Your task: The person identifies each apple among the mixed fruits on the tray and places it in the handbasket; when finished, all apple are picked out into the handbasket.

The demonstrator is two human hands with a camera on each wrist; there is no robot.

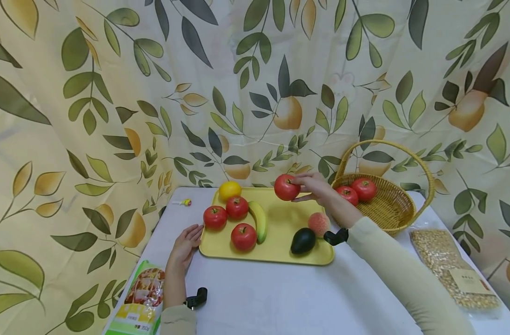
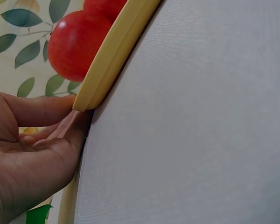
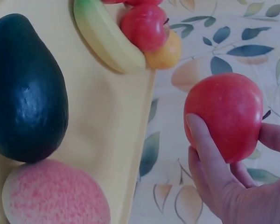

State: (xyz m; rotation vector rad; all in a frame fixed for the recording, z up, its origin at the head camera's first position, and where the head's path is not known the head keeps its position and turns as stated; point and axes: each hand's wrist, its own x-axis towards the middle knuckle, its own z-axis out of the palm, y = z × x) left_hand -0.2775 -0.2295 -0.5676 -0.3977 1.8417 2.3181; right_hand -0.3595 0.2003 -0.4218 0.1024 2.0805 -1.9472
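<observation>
My right hand (image 1: pixel 315 187) holds a red apple (image 1: pixel 286 187) between thumb and fingers, above the back of the yellow tray (image 1: pixel 263 258). Its dark stem points toward the thumb side in the right wrist view. At the tray's left edge is my left hand (image 1: pixel 185 245); in the left wrist view its fingertips pinch the rim (image 2: pixel 95 79). On the tray's left side lie three red apples (image 1: pixel 244 237), a yellow round fruit (image 1: pixel 230 190) and a banana (image 1: pixel 259 222). A dark avocado (image 1: pixel 303 241) and a pink peach (image 1: pixel 319 224) touch each other at its right side.
A wicker basket (image 1: pixel 399 216) with a tall handle stands at the back right, with two red apples (image 1: pixel 364 189) inside. A bag of grains (image 1: pixel 449 263) lies in front of it. At left are a green-edged food packet (image 1: pixel 139 298) and a small lollipop (image 1: pixel 187 202). A patterned curtain hangs behind.
</observation>
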